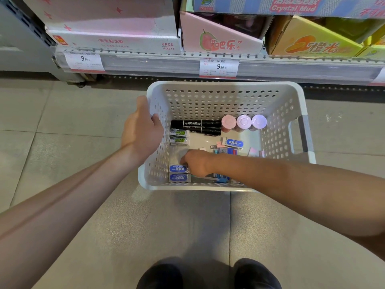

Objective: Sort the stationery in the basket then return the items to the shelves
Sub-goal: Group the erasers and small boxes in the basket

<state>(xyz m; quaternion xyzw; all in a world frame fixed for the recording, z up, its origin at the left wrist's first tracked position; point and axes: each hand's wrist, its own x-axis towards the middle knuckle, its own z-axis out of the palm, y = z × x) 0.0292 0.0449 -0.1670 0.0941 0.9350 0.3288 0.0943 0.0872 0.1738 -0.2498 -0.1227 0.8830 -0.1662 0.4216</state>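
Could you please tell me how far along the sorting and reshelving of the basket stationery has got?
Partly sorted: black markers, three round-capped bottles and blue-labelled erasers lie grouped in the basket. In hand: the left hand grips the rim; the right hand reaches among the erasers. Left: loose items mid-basket, and nothing looks reshelved.

White perforated basket, assorted stationery.

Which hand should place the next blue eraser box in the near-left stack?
Right. The right hand is already inside the basket, its fingers at the blue eraser boxes in the near-left corner. The left hand grips the basket's left rim, steadying it.
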